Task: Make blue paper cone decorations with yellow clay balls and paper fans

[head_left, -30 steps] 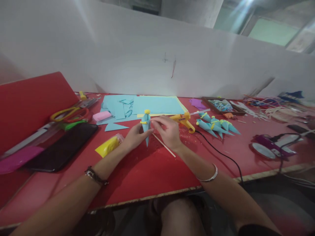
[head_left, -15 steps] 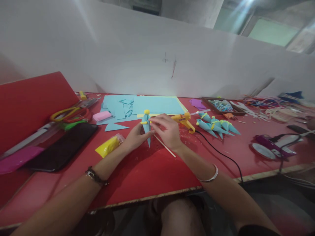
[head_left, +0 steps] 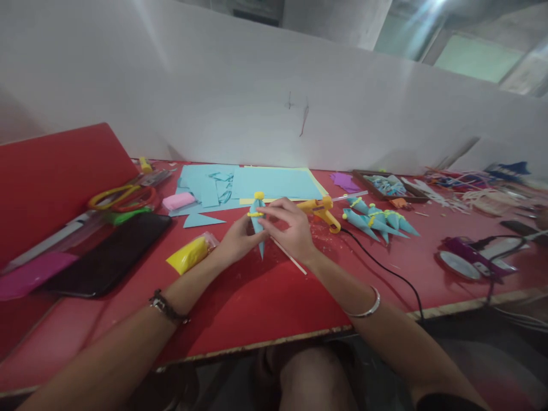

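Note:
Over the red table, my left hand (head_left: 238, 238) is closed around a light-blue paper cone (head_left: 261, 249), which points downward. A yellow ball (head_left: 259, 196) tops the cone, and a yellow band (head_left: 253, 214) runs round its upper part. My right hand (head_left: 291, 227) has its thumb and fingers pinched at the band's right side; its fingertips cover part of the cone. Beneath my right hand lies a thin wooden stick (head_left: 291, 258). A packet of yellow clay-like material (head_left: 188, 255) rests left of my left hand.
Behind my hands lie blue paper sheets (head_left: 274, 182). A yellow glue gun (head_left: 325, 214) with a black cord and several finished-looking blue cones (head_left: 377, 220) are to the right. On the left are a black phone (head_left: 115, 254), scissors (head_left: 135, 200) and a pink block (head_left: 178, 201).
The cone and both hands have shifted very slightly right in view. My right fingertips have come in closer over the cone's front, covering the band's right end.

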A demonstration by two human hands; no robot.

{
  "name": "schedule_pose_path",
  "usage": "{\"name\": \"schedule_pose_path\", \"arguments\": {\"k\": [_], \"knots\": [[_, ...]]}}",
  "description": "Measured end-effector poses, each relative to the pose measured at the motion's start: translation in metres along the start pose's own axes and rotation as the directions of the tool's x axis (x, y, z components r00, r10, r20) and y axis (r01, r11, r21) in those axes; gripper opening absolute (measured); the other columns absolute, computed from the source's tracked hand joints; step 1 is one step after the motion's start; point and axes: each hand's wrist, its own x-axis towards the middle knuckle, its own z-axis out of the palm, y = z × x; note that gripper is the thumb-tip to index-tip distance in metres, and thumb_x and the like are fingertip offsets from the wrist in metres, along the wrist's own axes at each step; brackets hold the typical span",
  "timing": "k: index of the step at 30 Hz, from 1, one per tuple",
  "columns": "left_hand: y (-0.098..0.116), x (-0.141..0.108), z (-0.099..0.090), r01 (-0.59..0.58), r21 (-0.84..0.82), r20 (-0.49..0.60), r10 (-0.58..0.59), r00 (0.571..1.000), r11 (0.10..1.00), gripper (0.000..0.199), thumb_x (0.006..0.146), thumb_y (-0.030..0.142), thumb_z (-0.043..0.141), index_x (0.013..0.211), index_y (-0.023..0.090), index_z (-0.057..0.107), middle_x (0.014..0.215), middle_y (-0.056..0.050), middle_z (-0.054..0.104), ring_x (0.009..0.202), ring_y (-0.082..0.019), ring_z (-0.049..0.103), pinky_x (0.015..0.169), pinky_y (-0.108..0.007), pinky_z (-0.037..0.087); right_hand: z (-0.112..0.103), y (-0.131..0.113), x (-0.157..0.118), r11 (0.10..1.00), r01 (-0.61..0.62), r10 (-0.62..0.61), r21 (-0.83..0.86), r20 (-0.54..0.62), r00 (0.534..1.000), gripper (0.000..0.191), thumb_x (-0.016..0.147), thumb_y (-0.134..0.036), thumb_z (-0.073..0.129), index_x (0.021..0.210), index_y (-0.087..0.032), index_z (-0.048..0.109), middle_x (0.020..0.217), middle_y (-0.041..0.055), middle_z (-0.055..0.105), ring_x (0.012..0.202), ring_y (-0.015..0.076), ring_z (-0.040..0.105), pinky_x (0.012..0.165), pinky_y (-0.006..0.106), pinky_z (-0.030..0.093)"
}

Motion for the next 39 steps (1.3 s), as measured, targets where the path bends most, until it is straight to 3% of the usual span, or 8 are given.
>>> {"name": "schedule_pose_path", "arguments": {"k": [5, 10, 17, 30, 34, 39], "knots": [[-0.001, 0.0, 0.0, -0.055, 0.066, -0.027, 0.057, 0.998, 0.996, 0.022, 0.067, 0.033, 0.062, 0.076, 0.015, 0.054, 0.057, 0.006, 0.041, 0.05, -0.008, 0.037, 0.046, -0.022, 0.032, 0.001, -0.002, 0.001, 0.979, -0.128, 0.132, 0.159, -0.012, 0.991, 0.013, 0.083, -0.019, 0.055, 0.083, -0.023, 0.067, 0.08, 0.0006, 0.056, 0.078, 0.0115, 0.056, 0.07, 0.027, 0.049], [-0.007, 0.001, 0.0, -0.083, 0.09, -0.029, 0.086, 0.996, 0.992, 0.031, 0.068, 0.04, 0.061, 0.084, 0.014, 0.056, 0.063, 0.003, 0.05, 0.056, -0.011, 0.043, 0.051, -0.024, 0.037, 0.002, -0.002, 0.001, 0.939, -0.207, 0.211, 0.274, 0.013, 0.977, 0.01, 0.078, -0.017, 0.059, 0.081, -0.023, 0.067, 0.08, 0.0, 0.053, 0.075, 0.0106, 0.055, 0.067, 0.026, 0.049], [-0.013, 0.003, 0.0, -0.157, -0.01, -0.007, 0.157, 0.988, 0.987, 0.04, 0.068, 0.04, 0.058, 0.097, 0.012, 0.055, 0.086, -0.005, 0.064, 0.078, -0.019, 0.057, 0.067, -0.033, 0.047, 0.003, 0.001, 0.0, 0.908, -0.218, 0.226, 0.359, 0.019, 0.974, 0.01, 0.078, -0.018, 0.06, 0.081, -0.025, 0.066, 0.08, -0.001, 0.053, 0.076, 0.0101, 0.054, 0.069, 0.025, 0.049], [-0.016, 0.004, -0.001, -0.232, -0.14, 0.027, 0.238, 0.971, 0.963, 0.036, 0.068, 0.035, 0.061, 0.097, 0.015, 0.054, 0.098, -0.008, 0.066, 0.088, -0.022, 0.06, 0.075, -0.035, 0.05, 0.003, -0.001, 0.001, 0.915, -0.212, 0.221, 0.343, 0.013, 0.975, 0.008, 0.08, -0.025, 0.057, 0.079, -0.025, 0.064, 0.081, -0.0002, 0.055, 0.079, 0.012, 0.054, 0.069, 0.027, 0.048], [-0.009, 0.002, -0.002, -0.185, -0.15, 0.028, 0.191, 0.981, 0.971, 0.036, 0.066, 0.036, 0.062, 0.096, 0.015, 0.056, 0.096, -0.007, 0.067, 0.087, -0.021, 0.061, 0.073, -0.033, 0.05, 0.004, -0.002, -0.001, 0.893, -0.255, 0.258, 0.37, 0.044, 0.965, 0.013, 0.082, -0.029, 0.051, 0.091, -0.025, 0.06, 0.08, -0.0006, 0.052, 0.076, 0.0112, 0.053, 0.07, 0.026, 0.048], [-0.004, 0.0, -0.008, -0.073, -0.014, 0.031, 0.073, 0.997, 0.997, 0.024, 0.07, 0.035, 0.055, 0.08, 0.014, 0.06, 0.071, -0.003, 0.066, 0.066, -0.017, 0.059, 0.06, -0.028, 0.048, 0.007, 0.003, -0.004, 0.879, -0.316, 0.314, 0.357, 0.066, 0.947, 0.039, 0.074, -0.029, 0.061, 0.112, -0.026, 0.049, 0.095, 0.0015, 0.051, 0.084, 0.0121, 0.055, 0.08, 0.029, 0.049]]}}
